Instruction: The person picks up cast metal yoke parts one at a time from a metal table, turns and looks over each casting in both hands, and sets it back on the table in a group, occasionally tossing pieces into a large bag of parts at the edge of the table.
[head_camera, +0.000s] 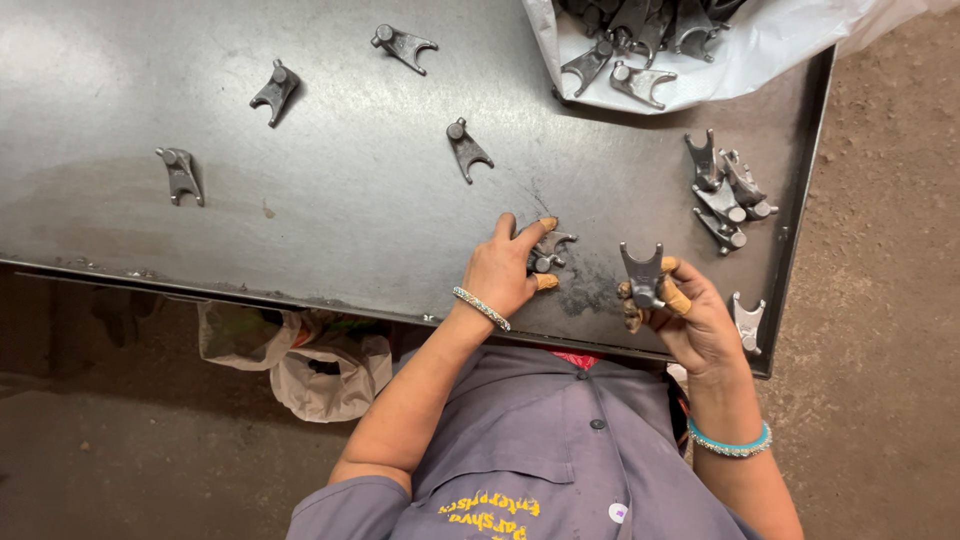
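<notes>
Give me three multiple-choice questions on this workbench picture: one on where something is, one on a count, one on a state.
1. Where does the white bag of parts sit?
A. at the table's far right corner
B. at the near left edge
C. on the floor

2. How many single fork parts lie scattered on the table to the left of the left hand?
A. two
B. four
C. seven

3. What state is the forked metal part at the right hand in?
A. lying flat on the table
B. held up in the grip, prongs pointing away from the person
C. inside the bag

Answers:
1. A, since the bag lies open at the far right corner with dark parts inside.
2. B, since four separate parts are spread across the left half.
3. B, since the fingers wrap its stem above the table edge.
</notes>
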